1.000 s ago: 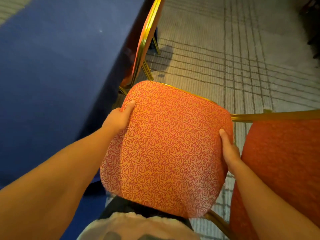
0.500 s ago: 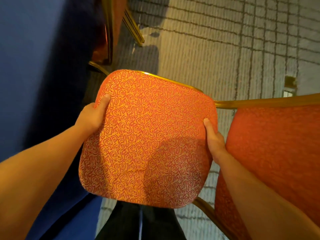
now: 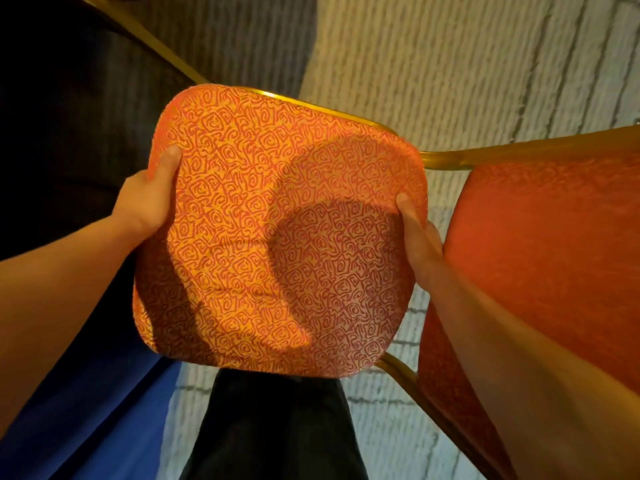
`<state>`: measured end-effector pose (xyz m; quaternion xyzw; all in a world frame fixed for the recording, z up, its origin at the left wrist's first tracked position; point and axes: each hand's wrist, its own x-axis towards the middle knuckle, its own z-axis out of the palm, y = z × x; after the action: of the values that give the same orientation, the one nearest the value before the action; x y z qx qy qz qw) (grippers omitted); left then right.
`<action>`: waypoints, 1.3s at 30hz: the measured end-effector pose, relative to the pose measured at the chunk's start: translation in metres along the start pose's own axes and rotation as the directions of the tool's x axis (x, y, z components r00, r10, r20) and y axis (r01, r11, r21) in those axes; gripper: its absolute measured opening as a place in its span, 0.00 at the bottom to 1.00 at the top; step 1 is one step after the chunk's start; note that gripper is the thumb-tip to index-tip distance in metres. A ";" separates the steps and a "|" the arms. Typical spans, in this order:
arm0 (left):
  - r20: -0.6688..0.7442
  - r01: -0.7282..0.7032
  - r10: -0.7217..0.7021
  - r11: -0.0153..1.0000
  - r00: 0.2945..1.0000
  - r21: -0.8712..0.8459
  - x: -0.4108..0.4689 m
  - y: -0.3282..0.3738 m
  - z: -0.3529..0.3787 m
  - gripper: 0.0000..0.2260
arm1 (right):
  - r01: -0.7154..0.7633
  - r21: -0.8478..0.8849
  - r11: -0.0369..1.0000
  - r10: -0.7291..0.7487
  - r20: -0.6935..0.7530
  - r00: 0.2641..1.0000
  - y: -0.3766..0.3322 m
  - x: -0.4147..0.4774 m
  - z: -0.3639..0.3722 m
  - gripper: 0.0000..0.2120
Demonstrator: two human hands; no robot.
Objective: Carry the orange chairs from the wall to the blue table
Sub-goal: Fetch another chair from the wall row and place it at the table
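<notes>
Fabric of the blue table (image 3: 97, 420) is seen at the lower left, hanging down to a deep shadow above it. A gold bar (image 3: 149, 39) is noted running from the upper left corner down toward the middle; what it belongs to cannot be told.

The left hand (image 3: 143, 206) is placed on the left edge of the orange chair (image 3: 277, 230). Its thumb is laid flat on top of the patterned seat cushion, and the remaining fingers are wrapped under the edge, out of sight, so the seat is gripped from that side. The chair is held just beside the table, its left edge overlapping the blue fabric in this view. The seat is turned up toward the camera and tilted slightly. Whether its legs are touching the floor cannot be told.

Dark trousers (image 3: 273, 427) are seen directly below the seat's near edge.

The right hand (image 3: 417, 237) is clamped on the seat's right edge in the same manner: thumb on top, other fingers hidden beneath.

A gold frame (image 3: 446, 161) is seen along the seat's far edge and running on to the right, where a plain orange-red backrest (image 3: 540, 258) is bordered by it. The right forearm is laid across this backrest.

Pale carpet (image 3: 450, 64) with dark lines is recorded behind and beneath the chair.
</notes>
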<state>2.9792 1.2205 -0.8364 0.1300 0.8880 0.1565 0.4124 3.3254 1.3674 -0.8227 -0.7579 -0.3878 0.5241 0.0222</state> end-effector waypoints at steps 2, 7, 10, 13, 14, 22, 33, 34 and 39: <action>-0.001 0.009 -0.009 1.000 1.000 -0.007 0.008 -0.006 0.008 0.41 | 0.034 -0.006 0.999 -0.034 -0.012 0.999 0.006 0.011 0.005 0.32; -0.019 0.009 -0.010 0.999 1.000 -0.030 0.010 -0.015 0.021 0.45 | 0.057 0.017 0.998 -0.056 -0.027 0.998 0.014 0.023 0.004 0.26; -0.018 0.028 -0.029 0.998 0.999 -0.052 0.003 -0.016 0.023 0.44 | 0.082 0.023 0.996 -0.081 -0.042 0.996 0.019 0.019 0.003 0.27; -0.077 0.053 -0.058 0.996 0.995 -0.068 -0.001 -0.014 0.025 0.41 | 0.057 -0.024 0.998 -0.059 -0.098 0.993 0.020 0.014 0.003 0.31; -0.107 0.059 -0.068 0.994 0.992 -0.087 -0.003 -0.013 0.026 0.40 | 0.066 -0.057 0.996 -0.072 -0.109 0.991 0.020 0.012 0.004 0.31; -0.244 -0.123 0.132 0.991 0.961 0.053 -0.042 0.001 0.039 0.31 | 0.200 -0.335 0.921 -0.244 -0.096 0.965 0.024 -0.030 0.014 0.38; 0.041 -0.258 0.258 0.966 0.965 -0.025 -0.159 0.051 -0.011 0.23 | 0.380 -0.207 0.902 -0.374 0.068 0.925 -0.007 -0.153 -0.037 0.30; 0.062 -0.251 0.252 0.968 0.966 -0.024 -0.171 0.058 -0.015 0.27 | 0.389 -0.225 0.894 -0.391 0.037 0.920 -0.010 -0.164 -0.044 0.30; 0.109 -0.280 0.282 0.959 0.953 -0.034 -0.230 0.078 -0.024 0.29 | 0.454 -0.255 0.854 -0.467 0.011 0.884 -0.016 -0.214 -0.071 0.29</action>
<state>3.1124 1.2050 -0.6328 0.2599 0.8344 0.2142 0.4364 3.3419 1.2744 -0.6172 -0.6529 -0.6198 0.4310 0.0612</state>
